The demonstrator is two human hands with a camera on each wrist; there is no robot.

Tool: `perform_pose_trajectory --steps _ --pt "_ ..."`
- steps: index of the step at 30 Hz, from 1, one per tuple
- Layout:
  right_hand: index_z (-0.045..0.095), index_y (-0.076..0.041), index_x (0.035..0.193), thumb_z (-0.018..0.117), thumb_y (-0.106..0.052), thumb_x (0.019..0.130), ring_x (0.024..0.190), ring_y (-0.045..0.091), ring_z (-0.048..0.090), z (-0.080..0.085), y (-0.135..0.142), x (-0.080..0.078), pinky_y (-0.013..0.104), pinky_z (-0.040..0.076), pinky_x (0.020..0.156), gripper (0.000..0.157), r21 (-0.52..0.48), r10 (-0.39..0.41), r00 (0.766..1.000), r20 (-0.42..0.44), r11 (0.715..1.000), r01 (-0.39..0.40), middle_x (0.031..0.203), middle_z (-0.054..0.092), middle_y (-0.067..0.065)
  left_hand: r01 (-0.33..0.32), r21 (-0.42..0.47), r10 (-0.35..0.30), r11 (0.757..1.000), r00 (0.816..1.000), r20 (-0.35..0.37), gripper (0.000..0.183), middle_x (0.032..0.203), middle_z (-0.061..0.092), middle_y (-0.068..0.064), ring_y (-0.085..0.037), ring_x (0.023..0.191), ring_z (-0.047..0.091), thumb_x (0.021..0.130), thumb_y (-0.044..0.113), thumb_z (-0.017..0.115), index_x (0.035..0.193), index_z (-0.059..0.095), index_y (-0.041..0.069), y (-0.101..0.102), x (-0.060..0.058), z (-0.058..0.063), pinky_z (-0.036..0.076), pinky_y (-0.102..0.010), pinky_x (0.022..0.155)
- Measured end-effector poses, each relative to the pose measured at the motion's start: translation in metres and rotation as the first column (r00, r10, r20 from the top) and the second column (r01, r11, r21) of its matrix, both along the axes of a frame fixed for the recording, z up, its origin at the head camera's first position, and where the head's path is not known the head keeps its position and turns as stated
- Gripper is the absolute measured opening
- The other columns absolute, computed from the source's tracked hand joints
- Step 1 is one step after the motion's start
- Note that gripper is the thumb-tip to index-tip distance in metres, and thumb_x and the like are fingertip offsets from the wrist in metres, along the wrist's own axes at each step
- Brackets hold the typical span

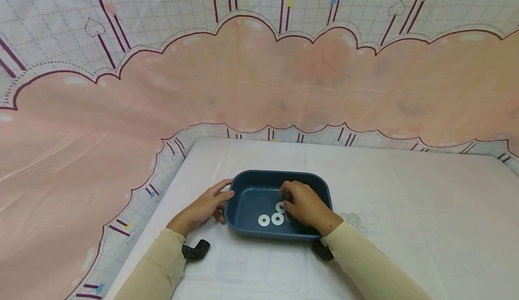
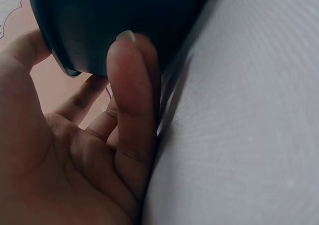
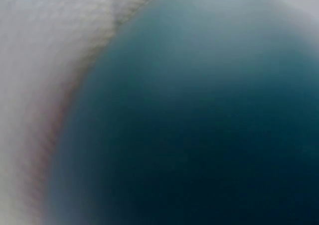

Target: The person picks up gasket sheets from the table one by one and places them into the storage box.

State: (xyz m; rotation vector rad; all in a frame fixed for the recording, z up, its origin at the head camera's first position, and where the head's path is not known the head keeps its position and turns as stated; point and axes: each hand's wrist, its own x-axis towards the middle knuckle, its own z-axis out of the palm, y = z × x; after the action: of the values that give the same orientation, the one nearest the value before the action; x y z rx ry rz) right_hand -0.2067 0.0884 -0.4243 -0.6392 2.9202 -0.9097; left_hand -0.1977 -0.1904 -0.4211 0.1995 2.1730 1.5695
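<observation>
A dark blue rectangular tray (image 1: 251,234) sits on the white-covered table. At its left end, my left hand (image 1: 207,205) rests its fingers against the outer wall, thumb near the rim; in the left wrist view a finger (image 2: 132,80) presses the tray's side (image 2: 75,21). My right hand (image 1: 306,203) reaches into the tray with curled fingers, thumb tip right at a metal washer (image 1: 280,207). I cannot tell whether those fingers hold it. Just in front, more flat washers (image 1: 264,220) lie on the tray floor, one partly hidden by the hand. The right wrist view is blurred.
Several washers (image 1: 354,219) lie on the table just right of the tray, partly behind the right forearm. A patterned pink and white curtain (image 1: 284,84) hangs behind the table (image 1: 405,192). Each wrist wears a black device (image 1: 196,249).
</observation>
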Motion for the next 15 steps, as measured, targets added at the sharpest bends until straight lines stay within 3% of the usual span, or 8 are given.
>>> perform_pose_trajectory --steps 8,15 --pt "0.063 -0.015 0.097 0.06 -0.014 0.086 0.08 0.012 0.053 0.015 0.011 0.011 0.028 0.049 0.072 0.011 -0.151 -0.063 0.972 -0.226 0.988 0.029 0.086 0.057 -0.006 0.0 0.006 0.0 1.0 1.0 -0.012 0.046 0.087 0.067 -0.015 -0.021 0.06 0.062 0.096 0.037 0.045 0.14 0.031 0.03 -0.003 -0.008 -0.016 0.052 -0.035 0.057" --pt "0.063 -0.014 0.099 0.063 -0.016 0.085 0.082 0.011 0.053 0.026 0.024 0.029 0.031 0.05 0.073 0.014 -0.202 -0.061 0.959 -0.278 0.979 0.004 0.089 0.058 -0.008 -0.022 -0.004 0.022 1.0 0.999 -0.026 0.048 0.089 0.067 -0.014 -0.022 0.061 0.062 0.093 0.044 0.048 0.138 0.033 0.034 -0.006 -0.013 -0.026 0.052 -0.035 0.055"
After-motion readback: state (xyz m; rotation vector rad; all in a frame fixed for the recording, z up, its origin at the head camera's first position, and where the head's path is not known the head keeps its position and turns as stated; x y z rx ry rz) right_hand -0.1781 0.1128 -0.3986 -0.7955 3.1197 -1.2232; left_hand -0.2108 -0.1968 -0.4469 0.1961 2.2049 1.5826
